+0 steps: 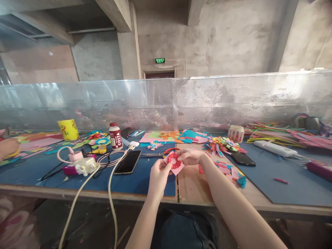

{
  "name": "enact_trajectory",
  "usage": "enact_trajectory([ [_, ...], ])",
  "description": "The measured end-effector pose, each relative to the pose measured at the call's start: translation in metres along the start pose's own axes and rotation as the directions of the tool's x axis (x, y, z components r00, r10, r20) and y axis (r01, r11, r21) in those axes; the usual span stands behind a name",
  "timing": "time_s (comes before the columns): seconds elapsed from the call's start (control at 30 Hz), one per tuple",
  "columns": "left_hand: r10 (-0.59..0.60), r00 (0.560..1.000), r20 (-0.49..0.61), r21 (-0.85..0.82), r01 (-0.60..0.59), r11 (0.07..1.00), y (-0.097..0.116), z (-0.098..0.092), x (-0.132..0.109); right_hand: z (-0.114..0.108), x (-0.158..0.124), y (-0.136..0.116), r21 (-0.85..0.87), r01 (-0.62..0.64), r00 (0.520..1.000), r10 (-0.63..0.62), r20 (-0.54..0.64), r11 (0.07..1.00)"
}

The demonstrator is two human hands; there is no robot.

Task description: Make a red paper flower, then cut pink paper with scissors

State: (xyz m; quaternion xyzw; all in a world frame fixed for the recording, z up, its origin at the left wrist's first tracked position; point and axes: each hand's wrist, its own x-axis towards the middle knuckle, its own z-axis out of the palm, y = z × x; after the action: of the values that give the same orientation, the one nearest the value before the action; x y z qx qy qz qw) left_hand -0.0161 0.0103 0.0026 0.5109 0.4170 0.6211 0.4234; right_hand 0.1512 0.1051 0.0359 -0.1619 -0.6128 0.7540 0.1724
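Observation:
Between my two hands, above the table's front half, is a paper flower [174,162] with a ruffled red ring and a pink square behind it. My left hand [158,174] pinches its lower left side, thumb on the front. At its upper right, the fingers of my right hand [191,157] are closed on the edge. Just behind the flower lie scissors [169,150] with orange-red handles, partly hidden by my right hand. A black phone [128,162] rests to the left. Right of my right forearm is a pile of paper scraps [230,172].
Finished-looking paper flowers [220,145] lie behind my right arm. A Costa bottle [114,136], a yellow tape roll [68,129] and a power strip [84,165] with cables stand left. Chenille stems [280,136] and a jar [235,133] are right. Another person's hand [9,148] shows far left.

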Motion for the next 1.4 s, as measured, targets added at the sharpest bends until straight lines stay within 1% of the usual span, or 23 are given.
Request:
enact_trajectory([
  [1.03, 0.009, 1.000, 0.009, 0.003, -0.009, 1.000, -0.0008, 0.0000, -0.0002, -0.0072, 0.0028, 0.0042, -0.006, 0.029, 1.000, -0.029, 0.000, 1.000],
  [1.23, 0.002, 1.000, 0.014, 0.010, -0.002, 1.000, 0.0012, 0.0001, -0.0009, -0.0073, 0.0029, 0.0044, -0.007, 0.024, 1.000, -0.024, -0.008, 1.000],
  [1.4, 0.007, 1.000, -0.007, -0.002, -0.007, 1.000, 0.0017, 0.0007, -0.0007, -0.0045, 0.0028, 0.0036, 0.000, 0.036, 0.999, -0.036, -0.037, 0.999],
])
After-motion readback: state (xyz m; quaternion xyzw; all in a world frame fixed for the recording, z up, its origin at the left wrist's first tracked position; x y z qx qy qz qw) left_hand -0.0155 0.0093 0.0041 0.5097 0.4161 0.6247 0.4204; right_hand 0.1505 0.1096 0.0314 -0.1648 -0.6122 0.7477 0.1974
